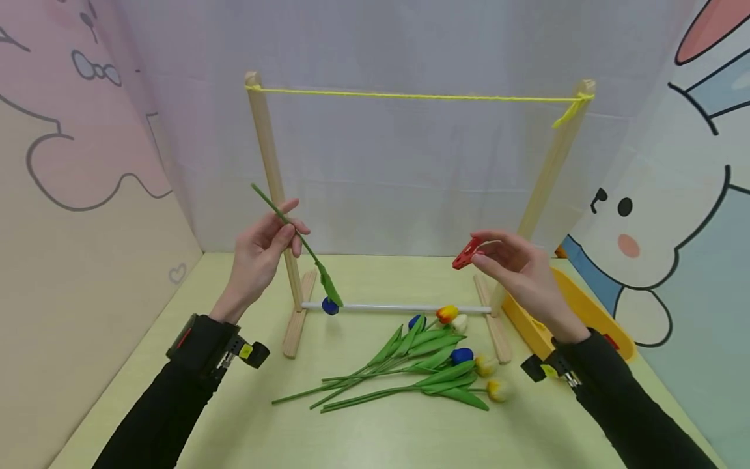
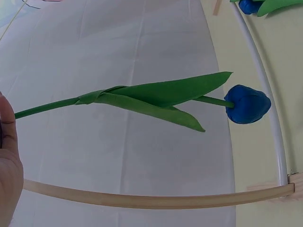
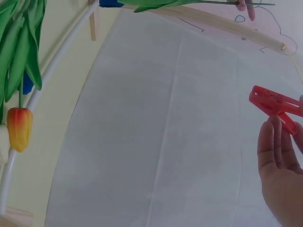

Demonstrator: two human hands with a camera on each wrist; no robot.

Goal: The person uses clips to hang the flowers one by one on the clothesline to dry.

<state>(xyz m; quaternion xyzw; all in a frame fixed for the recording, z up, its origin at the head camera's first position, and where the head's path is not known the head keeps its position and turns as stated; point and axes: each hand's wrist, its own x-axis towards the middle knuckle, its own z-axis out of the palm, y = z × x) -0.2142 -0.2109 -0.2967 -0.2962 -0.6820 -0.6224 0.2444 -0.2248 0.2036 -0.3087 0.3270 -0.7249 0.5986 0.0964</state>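
Left hand (image 1: 260, 254) is pinching a tulip (image 2: 161, 93), right hand (image 1: 518, 266) a clip (image 1: 465, 255); a slackening pinch could be dropping either.

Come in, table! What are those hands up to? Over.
Left hand holding blue flower, tilted bloom-down. Right hand pinching red clip. Yellow string bare; nothing seen blocking it.

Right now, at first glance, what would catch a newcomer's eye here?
Probably the blue tulip, held head-down by its stem in the left hand, and the red clothespin pinched in the right hand. Above both, a bright yellow string spans two wooden posts. Below, a bunch of tulips with blue, yellow, white and orange heads lies on the table.
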